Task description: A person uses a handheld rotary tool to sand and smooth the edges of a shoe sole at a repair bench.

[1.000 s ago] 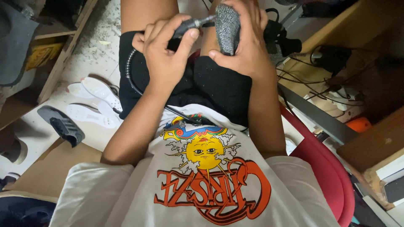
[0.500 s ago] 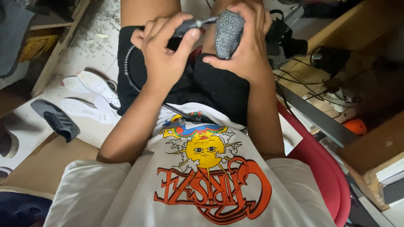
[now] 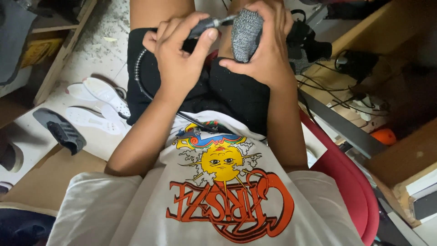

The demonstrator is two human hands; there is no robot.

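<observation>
Over the person's lap, the left hand [image 3: 180, 59] is gripping a slim dark rotary tool [image 3: 207, 25], fingers clenched around its barrel with the thumb pressing along the top. The tool's long axis is running nearly level, tilting slightly upward to the right, and its thin metal tip is pointing right, meeting the grey knitted shoe piece [image 3: 246, 34]. A ribbed flexible shaft [image 3: 136, 73] is trailing from the tool's back end down past the left wrist. The right hand [image 3: 268, 50] is wrapping around the grey piece, fingers curled over its top and thumb pressing underneath, holding it upright above the black shorts [image 3: 227, 91]. White soles [image 3: 98, 98] and a dark sole [image 3: 59, 130] are lying on the floor at left. A red chair [image 3: 350, 182] is showing at lower right.
</observation>
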